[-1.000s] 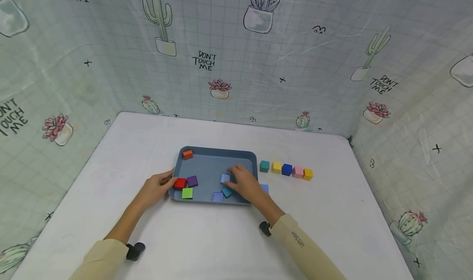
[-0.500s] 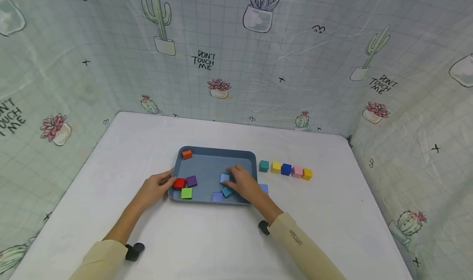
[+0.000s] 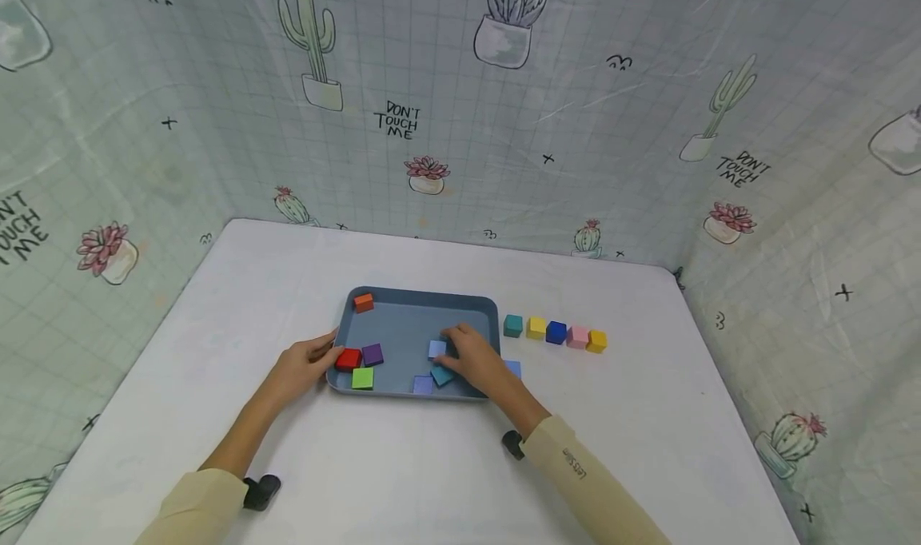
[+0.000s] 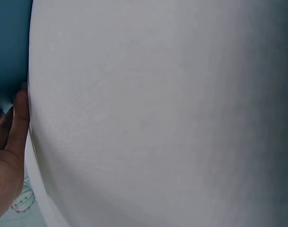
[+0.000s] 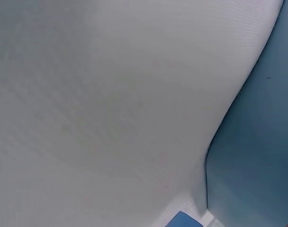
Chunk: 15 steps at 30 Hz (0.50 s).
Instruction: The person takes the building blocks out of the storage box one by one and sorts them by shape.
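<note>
One blue-grey rectangular tray (image 3: 406,325), white table (image 3: 403,473). Left hand (image 3: 305,366) grips its left rim; right hand (image 3: 476,360) pinches one light blue cube (image 3: 436,349) inside, right half. Six more in tray: orange cube (image 3: 363,303), red cube (image 3: 348,360), purple cube (image 3: 372,355), lime cube (image 3: 363,379), teal-blue cube (image 3: 441,375), lavender cube (image 3: 422,385). Six outside, right: teal cube (image 3: 513,326), yellow cube (image 3: 536,328), navy cube (image 3: 556,332), pink cube (image 3: 578,337), amber cube (image 3: 596,341), blue cube (image 3: 513,367) partly hidden.
</note>
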{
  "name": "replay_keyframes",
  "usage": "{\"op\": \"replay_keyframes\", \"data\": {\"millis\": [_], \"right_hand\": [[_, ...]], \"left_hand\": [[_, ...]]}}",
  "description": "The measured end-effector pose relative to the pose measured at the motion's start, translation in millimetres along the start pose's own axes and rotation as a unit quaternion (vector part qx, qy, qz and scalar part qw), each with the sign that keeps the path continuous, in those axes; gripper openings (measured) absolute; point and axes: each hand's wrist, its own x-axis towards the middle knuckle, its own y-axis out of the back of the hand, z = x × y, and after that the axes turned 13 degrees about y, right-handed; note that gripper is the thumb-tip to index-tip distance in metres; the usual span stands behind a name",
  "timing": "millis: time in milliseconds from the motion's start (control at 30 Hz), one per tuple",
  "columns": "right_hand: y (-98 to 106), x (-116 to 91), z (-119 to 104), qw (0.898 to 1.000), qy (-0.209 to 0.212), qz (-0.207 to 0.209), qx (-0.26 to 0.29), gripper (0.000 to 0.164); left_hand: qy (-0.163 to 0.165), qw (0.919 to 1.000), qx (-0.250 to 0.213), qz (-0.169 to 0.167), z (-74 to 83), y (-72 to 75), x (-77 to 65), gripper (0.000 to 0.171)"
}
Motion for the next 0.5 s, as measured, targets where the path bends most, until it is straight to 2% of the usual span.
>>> {"op": "replay_keyframes", "data": {"millis": [267, 500], "right_hand": [[1.7, -1.3, -0.3, 1.0, -0.001, -0.009, -0.006, 0.04], [0.4, -5.4, -0.7, 1.0, 0.016, -0.001, -0.019, 0.039]], "left_hand": [[-0.005, 1.0, -0.001, 0.004, 0.0, 0.8, -2.3, 0.064], [-0.003, 1.0, -0.004, 0.005, -0.4, 0.7, -4.6, 0.062]]}}
